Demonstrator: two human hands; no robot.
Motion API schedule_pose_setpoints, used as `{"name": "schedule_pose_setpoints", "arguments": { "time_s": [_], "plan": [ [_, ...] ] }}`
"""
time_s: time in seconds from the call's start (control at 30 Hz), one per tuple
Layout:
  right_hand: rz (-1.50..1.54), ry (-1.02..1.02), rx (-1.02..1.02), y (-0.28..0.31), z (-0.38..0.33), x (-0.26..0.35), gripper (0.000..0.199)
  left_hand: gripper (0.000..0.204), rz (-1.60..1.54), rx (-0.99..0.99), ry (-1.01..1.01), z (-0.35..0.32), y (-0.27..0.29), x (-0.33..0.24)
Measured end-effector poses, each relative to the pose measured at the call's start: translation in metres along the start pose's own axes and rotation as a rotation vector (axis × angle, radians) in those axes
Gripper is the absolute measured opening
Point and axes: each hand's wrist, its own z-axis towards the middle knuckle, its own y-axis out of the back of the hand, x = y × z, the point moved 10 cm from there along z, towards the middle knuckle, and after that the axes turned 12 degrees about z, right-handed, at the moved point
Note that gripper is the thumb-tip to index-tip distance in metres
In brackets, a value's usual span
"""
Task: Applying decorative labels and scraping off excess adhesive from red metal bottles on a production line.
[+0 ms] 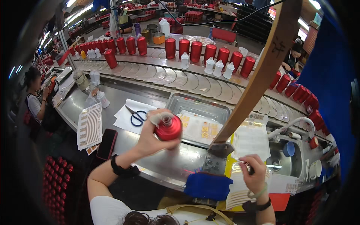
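Observation:
My left hand (147,135) is wrapped round a glossy red bottle (170,132), tilted so that its neck shows, above the steel worktop. Beyond it lies a shallow clear tray (210,107) with gold-patterned decal pieces (210,130) in it. My right hand (255,173) is closed in a pinch above printed sheets (251,140) on a yellow backing. Whatever its fingertips hold is too small to make out. Dark-handled scissors (137,117) rest on white paper to the left of the bottle.
A curved conveyor of overlapping plates (176,79) runs behind the worktop, with red bottles (196,51) and white bottles (209,66) along it. A slanted wooden post (258,75) rises between my hands. To the right is a sink (279,163); a phone (107,143) and decal sheets (90,125) lie left.

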Motion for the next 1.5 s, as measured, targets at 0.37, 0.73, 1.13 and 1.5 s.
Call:
{"name": "schedule_pose_setpoints", "arguments": {
  "time_s": [0.37, 0.73, 1.13, 1.5],
  "plan": [
    [0.011, 0.350, 0.289, -0.113, 0.038, 0.082, 0.055, 0.079, -0.199, 0.240, -0.028, -0.050, -0.095, -0.033],
    [0.016, 0.301, 0.226, -0.129, 0.029, 0.055, 0.061, 0.085, -0.178, 0.343, 0.099, -0.016, -0.041, 0.077],
    [-0.273, 0.140, 0.517, -0.161, 0.044, 0.052, 0.052, 0.071, 0.567, -0.430, 0.205, 0.171, 0.103, 0.340],
    [-0.226, 0.119, 0.565, -0.159, 0.030, 0.039, 0.033, 0.116, 1.005, -0.458, 0.459, 0.246, 0.167, 0.457]
  ]
}}
